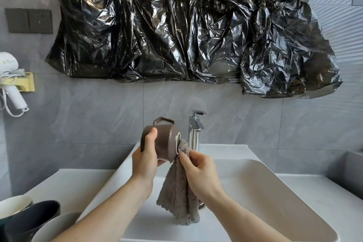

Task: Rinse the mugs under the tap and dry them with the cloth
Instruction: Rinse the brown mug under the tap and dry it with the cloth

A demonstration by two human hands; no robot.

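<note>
My left hand (144,160) grips a brown mug (166,141) on its side above the white sink (255,179), handle up and mouth turned right. My right hand (198,170) pinches a grey fluffy cloth (177,192) and pushes its top end into the mug's mouth; the rest of the cloth hangs down over the basin. The chrome tap (195,129) stands just behind the mug, and no water is seen running from it.
At the bottom left on the counter stand a white mug (13,205), a dark mug (33,216) and a grey mug (55,226). A white hairdryer (11,84) hangs on the left wall. Black plastic sheeting (186,25) covers the wall above.
</note>
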